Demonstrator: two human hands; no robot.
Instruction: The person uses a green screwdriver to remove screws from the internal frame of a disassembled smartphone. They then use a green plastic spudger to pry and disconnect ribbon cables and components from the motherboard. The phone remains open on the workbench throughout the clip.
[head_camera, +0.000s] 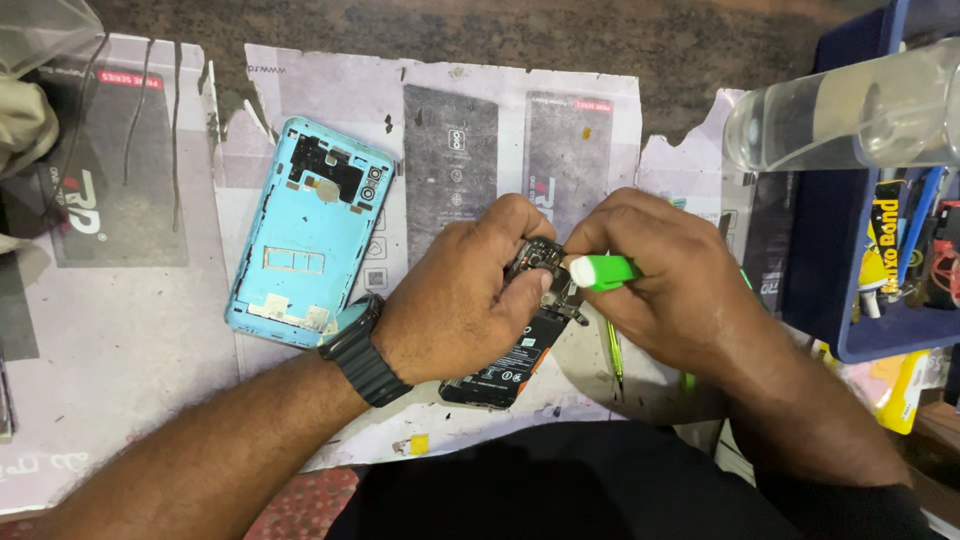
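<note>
Fingers (520, 262) of left hand (455, 300): clenched around opened phone (505, 365). Right hand (665, 290): grasping green-handled tool (603, 271) at phone's top edge; steady grip, light pressure advisable. Blue back cover (310, 230): left of fingers.

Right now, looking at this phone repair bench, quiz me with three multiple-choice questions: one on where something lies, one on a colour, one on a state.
1. Where does the light blue phone back cover lie?
A. Left of both hands
B. Inside the blue tray
C. Under the right hand

2. What colour is the cap of the tool in the right hand?
A. Red
B. Green and white
C. Black

3. What state is the opened phone under the left hand in?
A. Fully closed
B. Back removed, battery exposed
C. Boxed

Answers: A, the cover rests on the mat left of the hands; B, the cap shows bright green with a white end; B, the black battery and board are visible.
</note>
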